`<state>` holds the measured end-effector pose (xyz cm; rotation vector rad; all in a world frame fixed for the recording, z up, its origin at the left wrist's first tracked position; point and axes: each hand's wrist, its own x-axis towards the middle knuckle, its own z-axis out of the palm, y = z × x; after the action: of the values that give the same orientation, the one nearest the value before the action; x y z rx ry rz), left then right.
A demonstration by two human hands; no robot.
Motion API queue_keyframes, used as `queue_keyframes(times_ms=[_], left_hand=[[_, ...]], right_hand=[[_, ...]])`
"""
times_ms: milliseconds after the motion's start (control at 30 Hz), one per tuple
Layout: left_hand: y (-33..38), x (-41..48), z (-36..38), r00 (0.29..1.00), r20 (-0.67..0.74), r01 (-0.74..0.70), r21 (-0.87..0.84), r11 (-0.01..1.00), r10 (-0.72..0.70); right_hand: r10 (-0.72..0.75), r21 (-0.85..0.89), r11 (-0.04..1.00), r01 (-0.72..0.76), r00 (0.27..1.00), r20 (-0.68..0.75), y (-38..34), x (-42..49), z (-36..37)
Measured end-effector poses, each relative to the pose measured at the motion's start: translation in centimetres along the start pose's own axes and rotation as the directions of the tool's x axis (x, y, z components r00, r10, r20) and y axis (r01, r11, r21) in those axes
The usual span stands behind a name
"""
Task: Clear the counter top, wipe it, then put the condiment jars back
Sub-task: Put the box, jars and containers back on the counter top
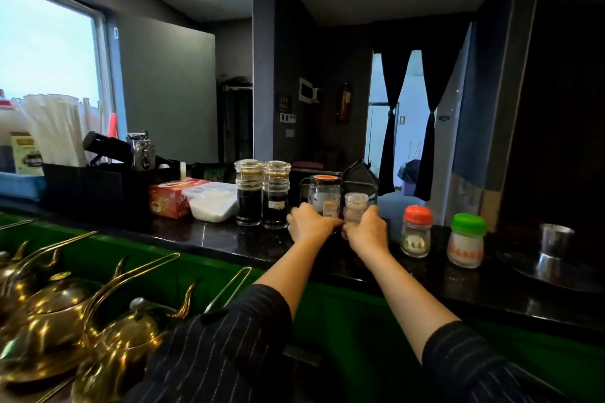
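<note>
Small jar [355, 204] in right fingers [372, 213], lidded jar [324, 195] in left fingers [329, 223]

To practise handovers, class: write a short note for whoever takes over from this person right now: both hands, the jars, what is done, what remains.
Left hand grips the base of the wide jar; right hand grips the small clear jar. Their bases are hidden, at the black counter.
Tall jars stand to their left; orange-lidded jar and green-lidded jar to their right.
Done: cannot tell; no cloth in view.
Left: the jars sit along the counter, so clearing, wiping and putting back may all remain.
</note>
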<state>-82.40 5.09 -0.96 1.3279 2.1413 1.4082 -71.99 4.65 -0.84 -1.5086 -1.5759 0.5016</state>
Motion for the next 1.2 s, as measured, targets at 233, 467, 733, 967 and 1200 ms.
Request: queue_keyframes(times_ms=[233, 467, 733, 967, 1200], left_hand=[[-1.5, 0.2, -2.2, 0.998, -0.042, 0.038, -0.088, 0.995, -0.042], [-1.1, -0.7, -2.3, 0.988, -0.152, -0.005, -0.051, 0.999, -0.003], [-1.3, -0.5, -2.2, 0.982, -0.186, -0.026, -0.056, 0.998, 0.015], [-1.4, -0.2, -2.1, 0.977, -0.212, -0.032, -0.066, 0.997, 0.017], [-1.8, 0.3, -1.9, 0.978, -0.21, -0.008, -0.072, 0.997, -0.007]], right_hand=[[0.013, -0.056, 0.998, -0.011, 1.0, 0.023, -0.8, -0.1, 1.1], [0.01, -0.022, 1.0, -0.009, 0.999, 0.049, -0.6, -0.1, 1.4], [-0.058, -0.017, 0.998, 0.061, 0.988, 0.145, -0.2, 0.2, 1.6], [-0.095, -0.103, 0.988, 0.117, 0.977, 0.191, 0.1, 0.5, 1.8], [-0.092, -0.209, 0.968, 0.139, 0.971, 0.22, 0.0, 0.7, 2.1]])
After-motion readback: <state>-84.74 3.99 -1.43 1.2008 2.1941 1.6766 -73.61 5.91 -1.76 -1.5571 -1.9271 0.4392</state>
